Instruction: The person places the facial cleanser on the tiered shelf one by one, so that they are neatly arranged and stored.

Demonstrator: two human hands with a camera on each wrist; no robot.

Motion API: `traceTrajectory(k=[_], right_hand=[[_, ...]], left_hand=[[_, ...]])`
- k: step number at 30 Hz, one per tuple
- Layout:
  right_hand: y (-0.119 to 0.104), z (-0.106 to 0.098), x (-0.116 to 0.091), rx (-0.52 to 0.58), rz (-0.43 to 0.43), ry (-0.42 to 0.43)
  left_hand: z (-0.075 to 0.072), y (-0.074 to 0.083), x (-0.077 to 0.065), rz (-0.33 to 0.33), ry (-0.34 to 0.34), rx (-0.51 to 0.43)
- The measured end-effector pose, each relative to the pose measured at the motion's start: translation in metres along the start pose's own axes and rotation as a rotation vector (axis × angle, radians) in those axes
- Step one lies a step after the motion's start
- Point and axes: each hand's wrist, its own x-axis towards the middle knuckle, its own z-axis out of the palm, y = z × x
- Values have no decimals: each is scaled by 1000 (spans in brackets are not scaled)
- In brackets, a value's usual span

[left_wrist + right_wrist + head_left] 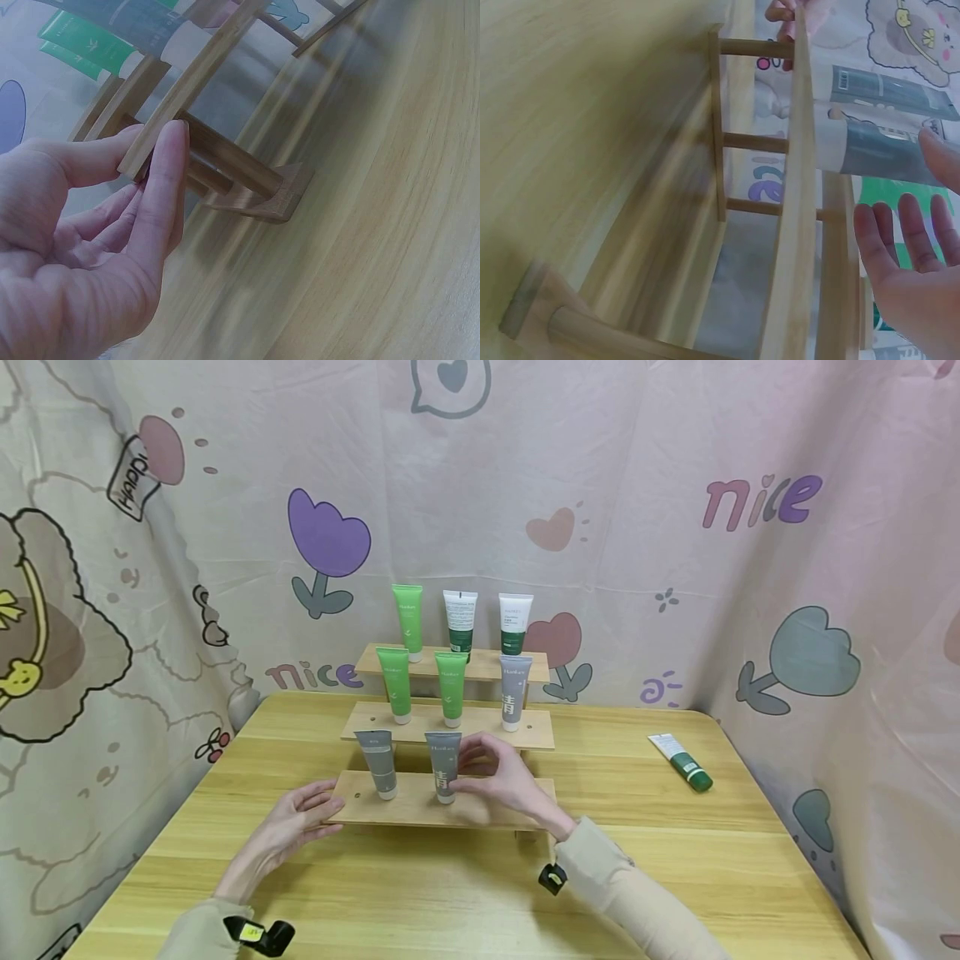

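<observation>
My left hand (292, 822) pinches the left end of the lowest board of a three-tier wooden display rack (397, 814); in the left wrist view its fingers lie above and below the board (191, 82). On that board a grey squeeze tube (444, 752) stands upright on its white cap, with my right hand (510, 781) just right of it. The right thumb is at the tube's side, and the other fingers (911, 225) are loosely spread apart from it in the right wrist view. Left of it stands another grey tube (377, 756), leaning slightly.
Two green tubes (452, 681) and a grey-lilac tube (515, 685) stand on the middle tier. The top tier bears a green tube (408, 614) and two white-and-green tubes (515, 618). Another white-and-green tube (681, 762) lies on the wooden table (637, 877) at right. A printed curtain (615, 468) hangs behind.
</observation>
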Motion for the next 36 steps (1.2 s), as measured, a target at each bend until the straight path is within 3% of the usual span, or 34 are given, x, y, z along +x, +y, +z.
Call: traceTrajectory(k=[8,22,28,36], right_hand=[[-2,-7,-3,44,-44,12],[1,-33,-17,51,-110,112],[6,-50,-24,50,-103,178],[14,-70,-33,50,-178,282]], left_hand=[[1,1,0,-7,5,-4],[1,1,0,-8,11,0],[1,1,0,-16,20,1],[2,1,1,-19,29,-17]])
